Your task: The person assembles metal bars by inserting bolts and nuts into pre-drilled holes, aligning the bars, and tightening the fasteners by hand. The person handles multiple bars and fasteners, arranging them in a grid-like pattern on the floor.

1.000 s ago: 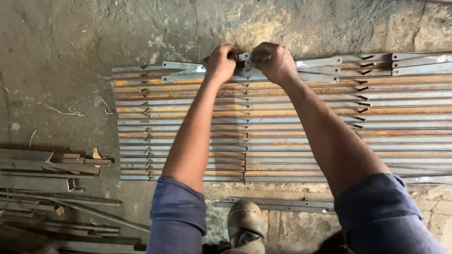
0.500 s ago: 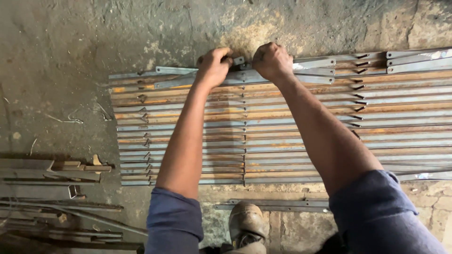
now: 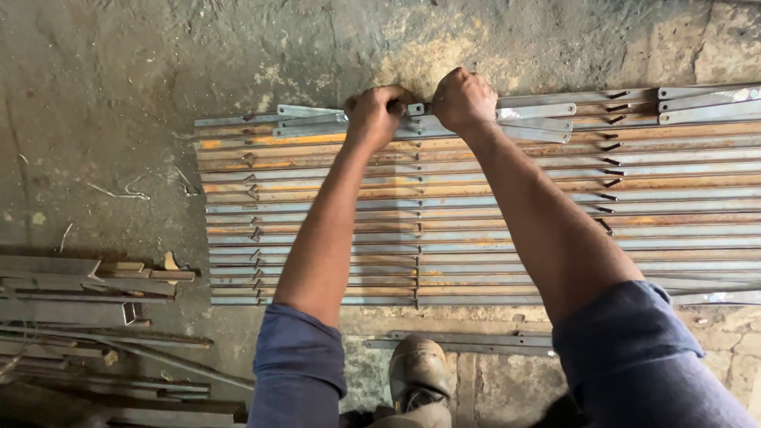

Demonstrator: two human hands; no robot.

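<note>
Rough concrete floor carries rusty steel strips; left hand and right hand both fisted on the far strip — grip evenly; keep it parallel.

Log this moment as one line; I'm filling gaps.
left hand gripping far strip | right hand gripping same | strip row on floor

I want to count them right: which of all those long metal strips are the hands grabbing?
The farthest strip, at the row's top edge by the bare concrete. Left hand and right hand grip it; the others lie untouched.
</note>
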